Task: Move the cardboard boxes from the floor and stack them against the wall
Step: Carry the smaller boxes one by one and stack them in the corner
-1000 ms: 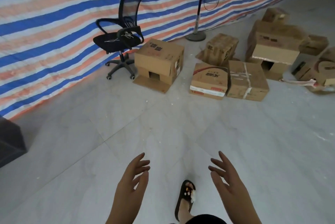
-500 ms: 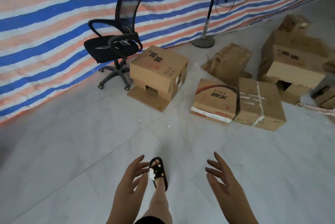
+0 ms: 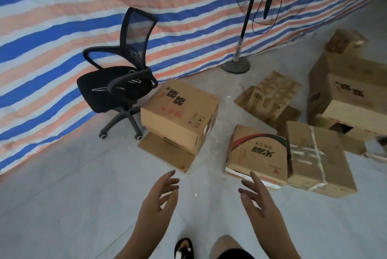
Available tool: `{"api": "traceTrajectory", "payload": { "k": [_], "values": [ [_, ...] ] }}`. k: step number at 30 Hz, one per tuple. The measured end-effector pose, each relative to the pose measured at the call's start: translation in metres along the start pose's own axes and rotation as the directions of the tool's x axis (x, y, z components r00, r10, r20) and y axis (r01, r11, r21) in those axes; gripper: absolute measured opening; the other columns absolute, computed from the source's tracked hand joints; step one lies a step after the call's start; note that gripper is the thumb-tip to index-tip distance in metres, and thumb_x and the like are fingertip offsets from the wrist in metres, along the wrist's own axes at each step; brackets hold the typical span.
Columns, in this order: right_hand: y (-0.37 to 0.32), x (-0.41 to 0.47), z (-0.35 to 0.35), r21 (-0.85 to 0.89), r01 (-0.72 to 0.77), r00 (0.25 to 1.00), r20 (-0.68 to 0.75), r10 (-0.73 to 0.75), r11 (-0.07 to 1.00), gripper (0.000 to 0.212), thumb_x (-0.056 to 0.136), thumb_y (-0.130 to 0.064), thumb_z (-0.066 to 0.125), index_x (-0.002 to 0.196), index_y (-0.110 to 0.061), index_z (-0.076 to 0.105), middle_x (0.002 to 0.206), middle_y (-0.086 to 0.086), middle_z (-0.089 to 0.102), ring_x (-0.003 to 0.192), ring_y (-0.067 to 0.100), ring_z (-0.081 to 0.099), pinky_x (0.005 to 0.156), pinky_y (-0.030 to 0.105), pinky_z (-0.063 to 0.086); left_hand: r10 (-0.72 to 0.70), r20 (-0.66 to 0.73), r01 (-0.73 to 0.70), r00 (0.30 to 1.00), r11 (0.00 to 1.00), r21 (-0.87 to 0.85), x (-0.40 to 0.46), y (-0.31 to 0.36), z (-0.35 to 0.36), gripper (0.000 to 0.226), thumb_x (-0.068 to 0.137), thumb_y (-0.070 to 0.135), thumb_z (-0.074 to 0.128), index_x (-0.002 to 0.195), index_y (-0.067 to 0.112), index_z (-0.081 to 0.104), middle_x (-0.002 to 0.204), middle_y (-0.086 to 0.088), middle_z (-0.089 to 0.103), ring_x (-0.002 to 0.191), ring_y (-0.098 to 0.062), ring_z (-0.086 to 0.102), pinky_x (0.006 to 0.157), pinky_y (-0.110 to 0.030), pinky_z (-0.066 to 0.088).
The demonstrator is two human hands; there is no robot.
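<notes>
grey floor (image 3: 62,206) holds cardboard boxes (image 3: 180,114); left hand (image 3: 159,200) and right hand (image 3: 257,202) spread, empty; rightmost box cropped.

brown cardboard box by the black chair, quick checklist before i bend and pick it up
1. Both hands free: ok. Left hand and right hand are open and hold nothing.
2. Top of the brown cardboard box with black print bare: ok.
3. Box sealed underneath: not ok. A flap lies spread on the grey floor in front of it.
4. Room on its left side for a grip: not ok. The black mesh office chair stands right against it.
5. Room on its right side: ok. A strip of floor separates it from the red-printed flat box.
6. Weight or contents: cannot tell.
</notes>
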State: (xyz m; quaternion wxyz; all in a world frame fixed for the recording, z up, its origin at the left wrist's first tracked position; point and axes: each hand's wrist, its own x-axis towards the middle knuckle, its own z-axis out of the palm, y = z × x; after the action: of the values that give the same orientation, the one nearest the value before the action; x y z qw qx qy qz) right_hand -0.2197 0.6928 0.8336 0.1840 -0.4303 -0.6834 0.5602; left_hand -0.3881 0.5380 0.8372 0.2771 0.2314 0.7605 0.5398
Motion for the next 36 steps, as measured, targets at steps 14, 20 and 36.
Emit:
{"api": "traceTrajectory", "payload": {
  "k": [14, 20, 36],
  "values": [
    [-0.016, 0.354, -0.029, -0.153, -0.069, 0.970, 0.221, 0.102, 0.986, 0.052, 0.094, -0.021, 0.053, 0.140, -0.032, 0.032, 0.126, -0.008, 0.053, 0.103, -0.006, 0.051, 0.069, 0.005, 0.045, -0.249, -0.180, 0.253, 0.952, 0.967, 0.001, 0.287, 0.005, 0.084, 0.033, 0.094, 0.009, 0.050, 0.120, 0.030, 0.049, 0.107, 0.013, 0.060, 0.096, 0.005, 0.058, 0.070, 0.000, 0.044],
    [-0.015, 0.528, -0.020, -0.296, -0.057, 0.941, 0.303, 0.150, 0.953, 0.052, 0.096, -0.024, 0.050, 0.144, -0.024, 0.031, 0.125, -0.007, 0.049, 0.098, -0.001, 0.048, 0.067, 0.001, 0.042, -0.381, -0.232, 0.381, 0.895, 0.923, -0.050, 0.423, -0.010, 0.139, 0.036, 0.094, 0.010, 0.051, 0.125, 0.028, 0.048, 0.107, 0.011, 0.060, 0.096, 0.001, 0.058, 0.070, -0.001, 0.043],
    [0.273, 0.917, 0.123, -0.499, 0.002, 0.977, 0.188, 0.105, 0.867, 0.063, 0.097, -0.035, 0.047, 0.150, -0.012, 0.020, 0.152, 0.006, 0.029, 0.139, 0.023, 0.030, 0.112, 0.030, 0.024, -0.879, -0.327, 0.590, 0.348, 0.476, -0.652, 0.618, -0.336, 0.280, 0.056, 0.093, 0.032, 0.054, 0.143, 0.018, 0.031, 0.133, -0.006, 0.048, 0.121, -0.029, 0.047, 0.105, -0.049, 0.039]
  ]
}}
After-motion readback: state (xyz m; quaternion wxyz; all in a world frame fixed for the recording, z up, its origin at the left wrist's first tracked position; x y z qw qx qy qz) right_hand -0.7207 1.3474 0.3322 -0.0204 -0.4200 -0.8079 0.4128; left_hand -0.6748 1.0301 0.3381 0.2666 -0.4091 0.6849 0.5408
